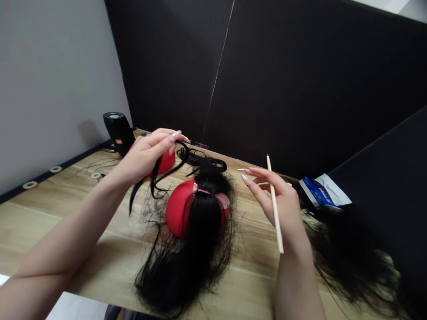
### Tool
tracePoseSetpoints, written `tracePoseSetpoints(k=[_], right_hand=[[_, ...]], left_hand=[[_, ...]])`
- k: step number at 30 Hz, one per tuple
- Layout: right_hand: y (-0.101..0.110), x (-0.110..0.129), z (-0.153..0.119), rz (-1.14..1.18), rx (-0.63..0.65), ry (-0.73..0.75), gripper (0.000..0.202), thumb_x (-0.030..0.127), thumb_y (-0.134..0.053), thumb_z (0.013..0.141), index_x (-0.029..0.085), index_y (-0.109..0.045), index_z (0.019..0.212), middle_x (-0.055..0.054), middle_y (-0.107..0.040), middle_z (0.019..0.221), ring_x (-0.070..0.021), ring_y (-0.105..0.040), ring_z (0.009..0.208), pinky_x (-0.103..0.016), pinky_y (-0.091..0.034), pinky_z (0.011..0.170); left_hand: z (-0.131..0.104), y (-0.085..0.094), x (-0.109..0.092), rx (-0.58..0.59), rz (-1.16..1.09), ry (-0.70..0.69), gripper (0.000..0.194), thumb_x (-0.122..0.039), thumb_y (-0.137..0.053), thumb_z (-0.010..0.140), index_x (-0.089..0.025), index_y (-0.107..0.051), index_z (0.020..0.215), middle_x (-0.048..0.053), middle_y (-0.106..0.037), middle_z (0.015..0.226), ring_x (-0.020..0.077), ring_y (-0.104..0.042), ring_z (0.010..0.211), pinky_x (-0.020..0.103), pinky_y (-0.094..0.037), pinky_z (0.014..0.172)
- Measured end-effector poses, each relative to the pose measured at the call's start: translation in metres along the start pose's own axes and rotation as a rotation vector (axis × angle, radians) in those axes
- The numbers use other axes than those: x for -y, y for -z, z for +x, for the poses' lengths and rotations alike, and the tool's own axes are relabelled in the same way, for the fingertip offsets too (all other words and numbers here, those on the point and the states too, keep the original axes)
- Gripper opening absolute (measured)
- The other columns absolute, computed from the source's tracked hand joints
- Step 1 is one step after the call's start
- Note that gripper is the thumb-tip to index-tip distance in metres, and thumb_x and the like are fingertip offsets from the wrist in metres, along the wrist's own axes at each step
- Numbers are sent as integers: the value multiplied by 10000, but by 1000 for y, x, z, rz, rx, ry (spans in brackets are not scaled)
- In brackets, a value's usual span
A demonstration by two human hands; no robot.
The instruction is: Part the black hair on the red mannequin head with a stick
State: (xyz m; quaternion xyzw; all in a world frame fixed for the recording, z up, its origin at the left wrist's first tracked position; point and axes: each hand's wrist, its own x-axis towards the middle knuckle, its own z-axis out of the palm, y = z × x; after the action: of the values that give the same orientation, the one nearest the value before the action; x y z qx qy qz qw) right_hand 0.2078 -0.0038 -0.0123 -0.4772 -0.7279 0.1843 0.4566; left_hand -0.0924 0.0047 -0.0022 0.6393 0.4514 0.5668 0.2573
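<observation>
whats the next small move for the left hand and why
Probably lower the left hand toward the nearer red dome: it pinches a lock of black hair off to that dome's left, while the right hand, holding a pale stick, hovers on the dome's other side.

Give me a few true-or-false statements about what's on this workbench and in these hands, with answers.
1. The left hand holds a strand of black hair. True.
2. The right hand holds metal scissors. False: it holds a thin, pale stick.
3. Long black hair lies over the central rounded red form. True.
4. The wood-grained tabletop is solid blue. False: it is pale brown.
</observation>
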Motion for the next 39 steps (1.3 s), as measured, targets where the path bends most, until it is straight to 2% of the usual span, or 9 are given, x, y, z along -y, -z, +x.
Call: tracePoseSetpoints(k=[3,7,11,18,22,27,33,36,39], right_hand=[[-31,16,-3,206,71,59,383,378,-699,808,231,-650,1158,-80,-700,1122,-147,-629,723,-296,-539,665],[-69,24,-1,341,245,28,571,353,-700,802,275,-526,1340,-79,-652,1237,-93,-579,581,-253,-526,560],[-86,19,7,584,322,-77,300,379,-608,862,208,-664,1102,-27,-716,825,-83,-551,464,-216,-477,436],[-85,8,9,668,325,-154,218,333,-636,836,143,-686,931,-13,-661,702,-84,-596,484,-186,-494,436],[-84,4,8,604,336,-144,237,338,-611,849,147,-709,947,-2,-645,625,-99,-599,464,-201,-500,436],[-83,1,7,553,340,-140,258,338,-610,854,158,-723,1000,-15,-679,684,-111,-632,504,-217,-528,485],[-79,-2,7,440,390,-4,234,209,-551,859,164,-731,1003,-26,-715,747,-117,-656,583,-215,-537,548],[-79,-1,6,433,422,15,223,216,-541,876,177,-729,991,-29,-725,782,-132,-673,637,-241,-556,615],[-72,5,5,477,421,-20,182,283,-668,824,183,-716,969,-40,-730,863,-158,-687,717,-270,-569,673]], left_hand=[[-6,-17,1,161,45,-12,389,-461,-509,920,-146,-595,708,72,-561,1196,204,-496,1157,311,-376,1050],[-14,-31,-3,357,39,23,427,-467,-464,935,-146,-577,678,82,-514,1203,211,-478,1180,344,-379,1077],[-16,-32,-1,403,102,-28,431,-491,-436,938,-152,-630,755,88,-503,1160,216,-457,1177,363,-359,1096],[-15,-35,-1,453,274,-11,487,-496,-291,979,-194,-673,953,47,-554,1082,205,-476,1086,380,-340,1061],[-19,-39,-1,508,449,-67,456,-591,-478,888,-187,-668,795,52,-558,1123,235,-451,1100,399,-334,1033],[-25,-41,3,538,583,-183,393,-543,-495,905,-197,-669,973,81,-545,1196,254,-441,1098,418,-350,988],[-32,-38,-2,650,483,-250,330,-372,-367,996,-193,-625,1095,96,-526,1201,216,-450,1112,372,-378,1002],[-32,-40,-4,618,398,-276,304,-333,-382,995,-191,-636,1081,97,-519,1255,216,-441,1192,363,-352,1065],[-24,-41,-9,514,136,-233,279,-312,-423,982,-191,-656,1077,89,-550,1297,227,-469,1239,375,-340,1109]])
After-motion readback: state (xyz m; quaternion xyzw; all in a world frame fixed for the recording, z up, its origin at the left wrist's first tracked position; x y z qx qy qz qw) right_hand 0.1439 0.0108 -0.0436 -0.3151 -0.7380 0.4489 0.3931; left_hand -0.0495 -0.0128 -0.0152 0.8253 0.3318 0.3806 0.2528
